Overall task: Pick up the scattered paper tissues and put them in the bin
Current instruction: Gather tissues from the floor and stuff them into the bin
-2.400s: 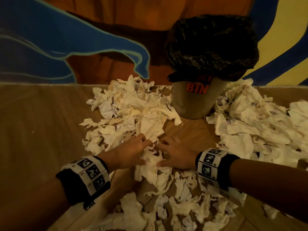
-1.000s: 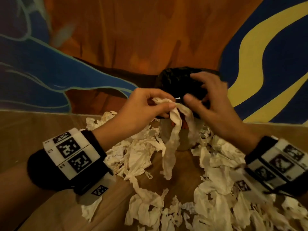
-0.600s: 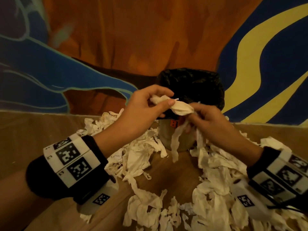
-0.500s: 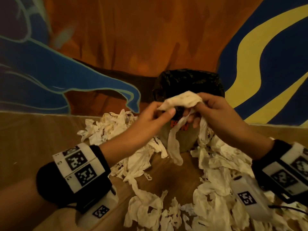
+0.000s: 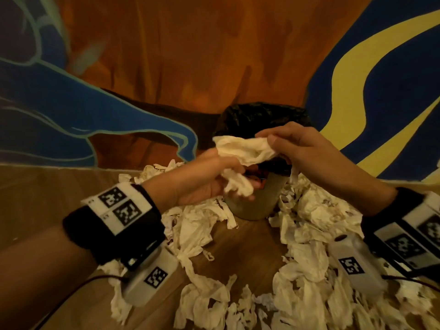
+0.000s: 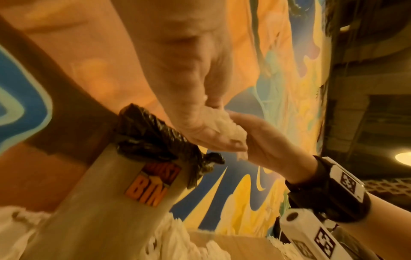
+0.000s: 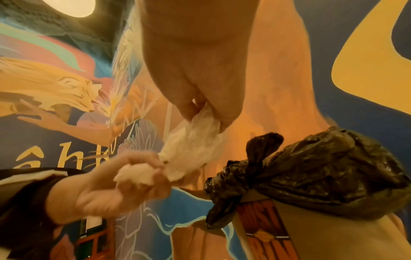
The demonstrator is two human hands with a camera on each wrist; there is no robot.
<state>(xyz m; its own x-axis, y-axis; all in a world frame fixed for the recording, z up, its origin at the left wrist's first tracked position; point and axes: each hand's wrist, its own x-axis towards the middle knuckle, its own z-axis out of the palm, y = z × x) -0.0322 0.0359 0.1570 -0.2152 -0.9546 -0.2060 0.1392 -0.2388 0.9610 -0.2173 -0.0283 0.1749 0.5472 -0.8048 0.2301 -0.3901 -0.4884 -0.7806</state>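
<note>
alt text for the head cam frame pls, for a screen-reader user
Two hands hold a crumpled tissue in front of a bin lined with a black bag: the left hand grips its lower end, the right hand pinches its upper end. Scattered tissues cover the wooden floor beneath a painted wall.

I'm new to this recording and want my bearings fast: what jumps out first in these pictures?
Both hands hold up a bunch of tissue in front of the bin: the right hand pinches its upper end, the left hand grips the lower wad. The bin, lined with a black bag, stands by the painted wall. Crumpled tissues litter the wooden floor around it.
</note>
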